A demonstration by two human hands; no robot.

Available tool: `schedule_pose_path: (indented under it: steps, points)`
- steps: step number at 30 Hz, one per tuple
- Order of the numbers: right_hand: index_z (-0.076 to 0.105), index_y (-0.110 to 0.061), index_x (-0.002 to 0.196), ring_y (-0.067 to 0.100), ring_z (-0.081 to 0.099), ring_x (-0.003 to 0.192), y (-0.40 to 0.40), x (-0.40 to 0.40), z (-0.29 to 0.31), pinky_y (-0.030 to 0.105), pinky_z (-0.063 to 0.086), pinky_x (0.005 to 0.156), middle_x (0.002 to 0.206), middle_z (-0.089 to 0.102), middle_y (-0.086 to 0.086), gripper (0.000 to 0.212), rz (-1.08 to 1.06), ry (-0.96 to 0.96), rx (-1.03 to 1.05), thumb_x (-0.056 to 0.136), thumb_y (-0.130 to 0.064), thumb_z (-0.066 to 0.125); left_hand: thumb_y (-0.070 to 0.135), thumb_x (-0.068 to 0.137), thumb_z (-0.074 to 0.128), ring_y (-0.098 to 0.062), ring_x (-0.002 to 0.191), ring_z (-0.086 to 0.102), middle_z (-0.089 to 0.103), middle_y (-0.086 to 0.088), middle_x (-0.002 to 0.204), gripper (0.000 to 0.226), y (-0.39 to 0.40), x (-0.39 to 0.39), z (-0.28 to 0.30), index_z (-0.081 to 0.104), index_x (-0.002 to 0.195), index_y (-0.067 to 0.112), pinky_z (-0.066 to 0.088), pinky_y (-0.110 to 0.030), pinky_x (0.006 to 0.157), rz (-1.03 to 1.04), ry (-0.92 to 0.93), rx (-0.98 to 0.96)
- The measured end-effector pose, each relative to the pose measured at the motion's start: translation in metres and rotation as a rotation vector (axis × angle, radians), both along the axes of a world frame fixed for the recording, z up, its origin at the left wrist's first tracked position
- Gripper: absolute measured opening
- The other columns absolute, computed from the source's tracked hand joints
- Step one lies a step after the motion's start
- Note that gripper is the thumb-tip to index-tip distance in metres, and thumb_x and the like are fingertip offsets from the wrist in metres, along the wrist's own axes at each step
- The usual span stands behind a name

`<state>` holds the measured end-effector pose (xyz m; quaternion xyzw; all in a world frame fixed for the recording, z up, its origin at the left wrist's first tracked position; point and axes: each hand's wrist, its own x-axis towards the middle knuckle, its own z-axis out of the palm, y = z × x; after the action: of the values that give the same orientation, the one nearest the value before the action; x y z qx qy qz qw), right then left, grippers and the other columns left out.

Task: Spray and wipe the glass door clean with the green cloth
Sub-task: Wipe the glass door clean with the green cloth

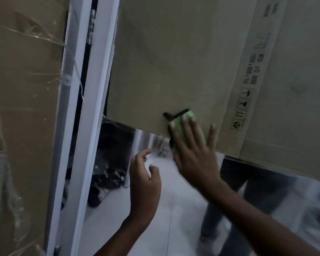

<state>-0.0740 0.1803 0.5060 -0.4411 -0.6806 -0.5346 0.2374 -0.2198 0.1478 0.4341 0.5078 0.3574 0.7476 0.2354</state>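
Note:
The glass door [174,191] fills the middle and right of the view, and large cardboard boxes show through it. My right hand [194,154] lies flat with fingers spread, pressing the green cloth [185,124] against the pane near the lower edge of a box. Only the cloth's upper part shows above my fingers. My left hand [146,174] hovers lower left of it, fingers loosely curled and holding nothing that I can see. No spray bottle is in view.
The white door frame [92,108] runs upright at the left with a hinge [91,26] near the top. A plastic-wrapped cardboard box [26,89] stands further left. Dark objects [107,178] lie on the pale floor behind the glass. A person's legs [248,196] show at the right.

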Motion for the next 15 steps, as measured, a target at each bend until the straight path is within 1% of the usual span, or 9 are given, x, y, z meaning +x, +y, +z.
schedule_pose_path:
  steps: [1, 3, 5, 6, 8, 10, 11, 13, 15]
  points:
    - [0.017, -0.021, 0.163, 0.033, 0.006, 0.157, 0.003, -0.001, -0.022, 0.070, 0.011, 0.120, 0.170, 0.006, 0.014, 0.075, 0.020, -0.106, -0.036, 0.101, -0.048, 0.050, 0.003, 0.095, 0.047, -0.006, 0.122, 0.050, 0.051, 0.015, 0.124, 0.046, -0.003, -0.001, -0.003, 0.053, 0.120, 0.042, 0.051, -0.046, 0.098, -0.001, -0.003, -0.008]
    - [0.016, -0.022, 0.163, 0.032, 0.008, 0.157, -0.001, 0.010, -0.064, 0.066, 0.012, 0.122, 0.171, 0.006, 0.012, 0.086, 0.003, -0.352, -0.126, 0.094, -0.045, 0.061, 0.003, 0.096, 0.047, -0.002, 0.122, 0.049, 0.052, 0.014, 0.125, 0.050, -0.009, -0.001, -0.005, 0.050, 0.115, 0.049, 0.051, -0.042, 0.100, -0.026, -0.004, -0.028]
    - [0.015, -0.024, 0.163, 0.029, 0.009, 0.157, -0.013, 0.033, -0.078, 0.061, 0.009, 0.123, 0.171, 0.008, 0.009, 0.092, -0.018, -0.464, -0.145, 0.088, -0.035, 0.066, 0.003, 0.096, 0.047, -0.003, 0.123, 0.049, 0.053, 0.012, 0.127, 0.050, -0.012, -0.004, -0.008, 0.049, 0.115, 0.049, 0.050, -0.043, 0.101, -0.054, 0.009, -0.045]
    - [0.016, -0.025, 0.163, 0.028, 0.010, 0.157, -0.020, 0.046, -0.073, 0.061, 0.008, 0.123, 0.171, 0.010, 0.008, 0.093, -0.022, -0.446, -0.120, 0.086, -0.030, 0.068, 0.002, 0.096, 0.047, -0.005, 0.124, 0.049, 0.053, 0.011, 0.128, 0.050, -0.013, -0.006, -0.010, 0.050, 0.115, 0.048, 0.050, -0.044, 0.101, -0.051, 0.017, -0.045]
    - [0.022, -0.026, 0.162, 0.030, 0.013, 0.157, -0.033, 0.067, -0.045, 0.067, 0.008, 0.122, 0.169, 0.016, 0.010, 0.089, -0.053, -0.302, -0.024, 0.085, -0.024, 0.067, -0.001, 0.094, 0.047, -0.005, 0.123, 0.049, 0.054, 0.011, 0.126, 0.051, -0.015, -0.012, -0.010, 0.051, 0.113, 0.046, 0.048, -0.045, 0.103, -0.027, 0.024, -0.043]
    - [0.026, -0.022, 0.161, 0.036, 0.016, 0.156, -0.042, 0.080, -0.006, 0.074, 0.010, 0.117, 0.168, 0.017, 0.015, 0.076, -0.084, -0.076, 0.090, 0.092, -0.029, 0.060, -0.002, 0.094, 0.046, -0.002, 0.122, 0.049, 0.054, 0.011, 0.124, 0.050, -0.015, -0.017, -0.007, 0.050, 0.112, 0.045, 0.046, -0.041, 0.105, -0.026, 0.015, -0.041]
    - [0.025, -0.020, 0.161, 0.038, 0.014, 0.156, -0.043, 0.080, 0.013, 0.076, 0.008, 0.116, 0.168, 0.014, 0.017, 0.070, -0.094, 0.031, 0.133, 0.098, -0.032, 0.052, -0.002, 0.095, 0.046, -0.001, 0.122, 0.048, 0.054, 0.011, 0.124, 0.049, -0.015, -0.019, -0.006, 0.050, 0.112, 0.045, 0.046, -0.039, 0.104, -0.030, 0.010, -0.045]
    - [0.020, -0.018, 0.162, 0.039, 0.010, 0.156, -0.037, 0.065, 0.039, 0.073, -0.001, 0.118, 0.169, 0.009, 0.019, 0.063, -0.096, 0.183, 0.197, 0.105, -0.034, 0.042, -0.001, 0.096, 0.045, 0.006, 0.119, 0.048, 0.054, 0.011, 0.124, 0.048, -0.016, -0.022, -0.007, 0.051, 0.110, 0.045, 0.048, -0.030, 0.098, -0.031, 0.004, -0.044]
    - [0.019, -0.016, 0.162, 0.040, 0.009, 0.156, -0.020, 0.035, 0.046, 0.066, -0.008, 0.121, 0.169, 0.009, 0.020, 0.064, -0.066, 0.214, 0.216, 0.105, -0.030, 0.045, -0.003, 0.096, 0.045, 0.013, 0.110, 0.050, 0.054, 0.009, 0.123, 0.048, -0.017, -0.025, -0.008, 0.051, 0.109, 0.044, 0.046, -0.011, 0.085, -0.023, -0.003, -0.034]
